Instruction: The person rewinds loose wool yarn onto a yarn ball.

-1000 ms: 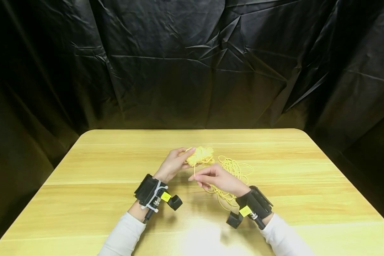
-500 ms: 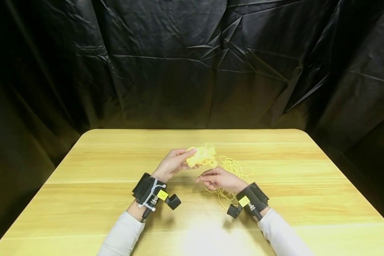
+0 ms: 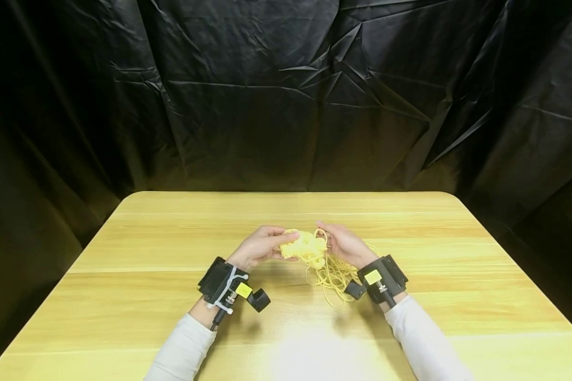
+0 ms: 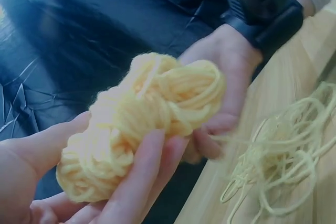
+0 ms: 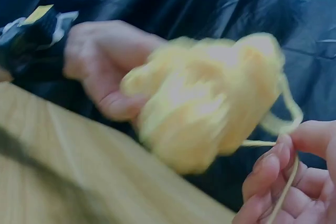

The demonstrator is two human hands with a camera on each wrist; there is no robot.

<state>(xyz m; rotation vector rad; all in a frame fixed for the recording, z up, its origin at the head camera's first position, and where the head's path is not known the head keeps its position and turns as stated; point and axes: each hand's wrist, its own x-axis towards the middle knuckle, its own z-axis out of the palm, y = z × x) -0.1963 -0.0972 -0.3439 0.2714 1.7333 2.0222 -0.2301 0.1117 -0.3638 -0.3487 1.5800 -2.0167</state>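
Observation:
A thick bundle of yellow yarn (image 4: 142,108) is gripped by my left hand (image 3: 262,246), thumb on one side and fingers curled round the other. On its right side, my right hand (image 3: 345,244) pinches a strand of the yarn (image 5: 283,195) between thumb and forefinger. In the right wrist view that strand runs down across the palm, and a small loop stands out from the bundle beside the fingertips. In the left wrist view the right hand is partly hidden behind the bundle.
A loose tangle of yellow yarn (image 4: 278,156) lies on the wooden table (image 3: 171,233), below and beside the right hand. A black curtain (image 3: 248,132) hangs behind the table's far edge. Each wrist wears a black strap with a camera.
My right hand has moved from in front of the bundle, up and round to its right side, carrying the strand. The left hand, still holding the bundle, has lowered slightly.

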